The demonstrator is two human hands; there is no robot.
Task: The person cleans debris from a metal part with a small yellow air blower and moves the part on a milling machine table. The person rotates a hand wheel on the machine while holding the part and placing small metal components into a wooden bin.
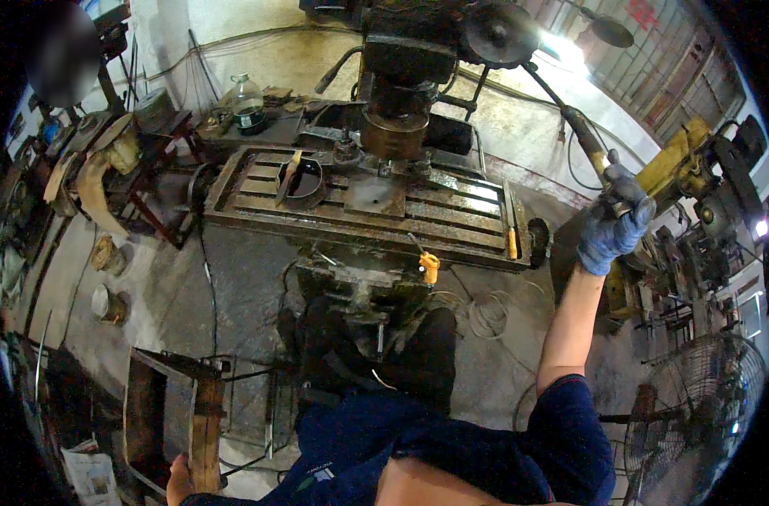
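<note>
My right hand (618, 221), in a blue-grey work glove, is raised at the right with its fingers closed round the lower end of a long machine lever (582, 135). That lever slants down from the head of a milling machine (393, 84). Under the head lies the slotted machine table (266, 211), with a round dark pan (307, 181) and a brush-like tool with a yellow end (290, 175) on it. My left hand (179, 481), bare, is low at the left beside a wooden box (205, 426); its fingers are mostly hidden.
A yellow-handled tool (512, 243) lies at the table's right end. An orange pendant-like piece (429, 268) hangs at its front edge. A caged fan (696, 413) stands lower right, near coiled cable (488, 316). A large clear bottle (247, 105) stands behind, left of the machine.
</note>
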